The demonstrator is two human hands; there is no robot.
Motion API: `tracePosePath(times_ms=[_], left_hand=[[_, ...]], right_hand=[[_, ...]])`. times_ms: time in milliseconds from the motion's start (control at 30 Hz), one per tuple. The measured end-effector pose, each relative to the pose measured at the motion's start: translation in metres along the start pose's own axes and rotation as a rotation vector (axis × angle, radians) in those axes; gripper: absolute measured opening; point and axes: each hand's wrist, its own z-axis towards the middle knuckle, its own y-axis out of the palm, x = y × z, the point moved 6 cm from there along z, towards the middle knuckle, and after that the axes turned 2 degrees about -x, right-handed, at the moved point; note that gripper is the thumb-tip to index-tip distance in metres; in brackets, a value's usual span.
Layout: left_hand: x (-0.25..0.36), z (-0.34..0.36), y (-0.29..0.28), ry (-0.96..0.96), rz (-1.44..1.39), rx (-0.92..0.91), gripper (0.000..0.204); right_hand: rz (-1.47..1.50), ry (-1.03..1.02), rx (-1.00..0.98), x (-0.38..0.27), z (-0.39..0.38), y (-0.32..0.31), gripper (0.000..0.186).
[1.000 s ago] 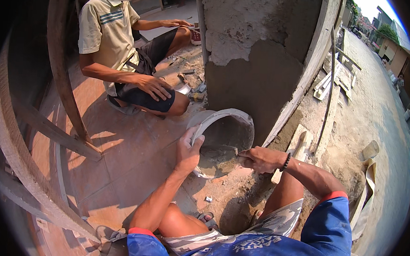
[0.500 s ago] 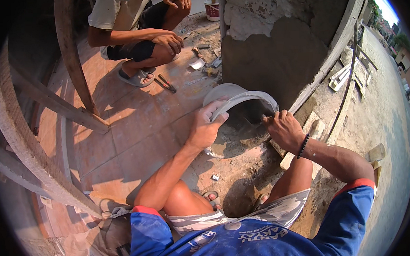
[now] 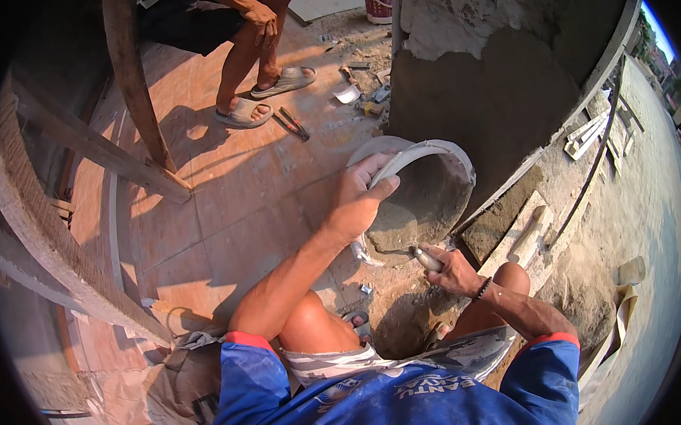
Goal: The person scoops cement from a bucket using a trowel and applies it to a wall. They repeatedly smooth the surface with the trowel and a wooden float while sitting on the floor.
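Note:
A white plastic bucket (image 3: 451,153) smeared with grey mortar lies tilted on its side, with wet mortar (image 3: 392,229) heaped in its lower part. My left hand (image 3: 356,202) grips the bucket's near rim. My right hand (image 3: 451,271) is closed around the handle of a small trowel (image 3: 424,258) whose tip reaches into the mortar at the bucket's mouth. I crouch over the bucket, knees bent, in a blue shirt.
A half-plastered wall (image 3: 501,82) rises just behind the bucket. Another person's legs in sandals (image 3: 242,115) are at the upper left on the reddish tile floor. Wooden poles (image 3: 135,86) slant along the left. Small tools (image 3: 293,123) and a small white-and-red pail (image 3: 378,3) lie beyond.
My view has tipped downward, so the bucket and the other person's legs appear closer. My right hand has dropped from the bucket's rim to its lower mouth with the trowel.

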Motion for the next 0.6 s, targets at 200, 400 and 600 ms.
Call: tracePosePath(times_ms=[200, 400, 600], left_hand=[[-0.003, 0.002, -0.016, 0.015, -0.093, 0.15, 0.032], [0.011, 0.005, -0.044, 0.043, -0.391, 0.335, 0.034], [0.013, 0.008, -0.042, 0.029, -0.222, 0.362, 0.04]], right_hand=[[0.289, 0.062, 0.133, 0.005, 0.01, 0.034, 0.061], [0.264, -0.022, 0.226, -0.04, 0.004, -0.031, 0.055], [-0.062, -0.075, 0.326, -0.096, -0.015, -0.112, 0.057]])
